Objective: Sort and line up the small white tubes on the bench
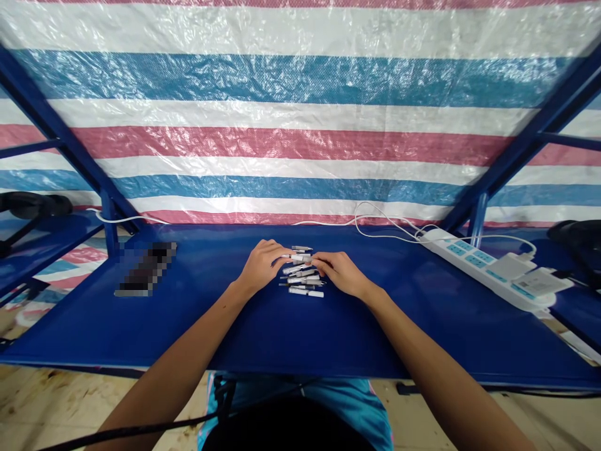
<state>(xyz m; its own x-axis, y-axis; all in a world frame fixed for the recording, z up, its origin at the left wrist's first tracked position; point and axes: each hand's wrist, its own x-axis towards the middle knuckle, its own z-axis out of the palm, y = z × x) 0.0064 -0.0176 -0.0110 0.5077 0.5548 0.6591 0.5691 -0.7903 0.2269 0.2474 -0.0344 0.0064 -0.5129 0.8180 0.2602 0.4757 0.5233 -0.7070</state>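
Note:
My left hand (263,265) and my right hand (342,272) face each other over the middle of the blue table. Between their fingertips is a slim white pen (300,258) with a grey part, the left fingers on one end and the right fingers on the other. Just below it lies a loose pile of similar white and grey pens (300,275), roughly side by side. Nearest me in the pile is a white pen (306,292) with dark marks. Another pen (302,248) lies just beyond my fingers. Fine details of the pens are too small to make out.
A white power strip (462,254) with plugged-in adapters lies at the right, its white cable (375,217) looping along the back edge. A blurred-out dark object (146,269) rests at the left. Blue frame posts (479,213) and a striped plastic sheet (300,144) stand behind the table (188,338).

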